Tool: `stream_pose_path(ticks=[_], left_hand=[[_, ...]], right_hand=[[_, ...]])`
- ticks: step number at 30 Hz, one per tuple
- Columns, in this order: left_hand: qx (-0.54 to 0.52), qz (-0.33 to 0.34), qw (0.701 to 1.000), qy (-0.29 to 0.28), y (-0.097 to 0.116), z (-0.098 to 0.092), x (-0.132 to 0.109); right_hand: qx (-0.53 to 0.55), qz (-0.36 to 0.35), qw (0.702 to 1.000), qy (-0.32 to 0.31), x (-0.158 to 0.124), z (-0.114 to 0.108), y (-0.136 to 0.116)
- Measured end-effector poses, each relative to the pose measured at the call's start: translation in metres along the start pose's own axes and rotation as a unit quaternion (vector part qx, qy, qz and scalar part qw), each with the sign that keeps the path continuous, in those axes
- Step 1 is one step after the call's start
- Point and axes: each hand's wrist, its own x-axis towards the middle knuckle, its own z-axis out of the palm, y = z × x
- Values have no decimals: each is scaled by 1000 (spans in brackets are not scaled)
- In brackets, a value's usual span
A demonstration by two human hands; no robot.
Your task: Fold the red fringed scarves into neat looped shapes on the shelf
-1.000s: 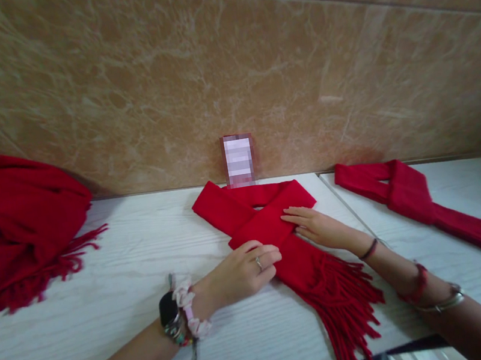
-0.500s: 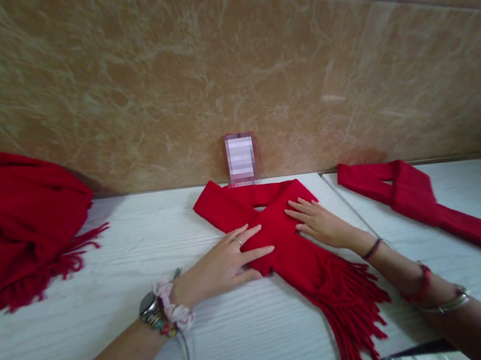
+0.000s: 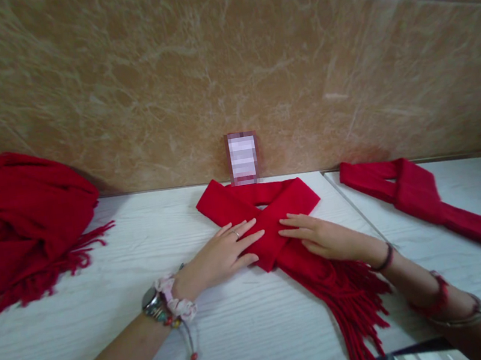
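Note:
A red fringed scarf (image 3: 291, 196) lies folded on the white wood-grain table, its two ends crossing below a small gap. My left hand (image 3: 220, 253) rests palm down on the left side of the crossing, fingers spread. On the right side of it my right hand (image 3: 325, 236) lies flat with its fingers apart. Neither hand grips the cloth. From beneath the right hand the scarf runs down to a long fringe (image 3: 361, 307) that reaches the front edge of the table.
On the left a larger heap of red fringed cloth (image 3: 23, 220) lies against the brown marbled wall (image 3: 152, 84). A second folded red scarf (image 3: 420, 194) lies at the right, beyond a seam in the tabletop. A blurred card (image 3: 243, 156) stands behind the middle scarf.
My right hand has slid down and slightly left over the scarf, towards the crossing. My left hand stays at nearly the same spot. The view has shifted slightly.

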Motion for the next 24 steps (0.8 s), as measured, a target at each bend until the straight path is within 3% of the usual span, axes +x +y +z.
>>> stream_pose_path(ticks=[5,9,12,15,18,21,24], left_hand=[[18,-28,998,56,-11,-2,0],[40,-119,985,122,-28,3,3],[57,-183,977,93,-37,6,0],[59,-174,980,80,-45,0,-6],[10,-185,972,145,-61,-15,-2],[-90,-305,921,225,-86,-29,13],[-326,-379,848,176,-103,-37,26]], right_hand=[[-45,74,991,99,-13,-16,42],[-72,128,981,126,15,-16,55],[-82,231,962,123,41,-4,63],[-32,314,938,145,52,5,78],[43,342,922,176,49,4,93],[142,398,884,201,49,-4,100],[240,435,843,205,57,-12,99]])
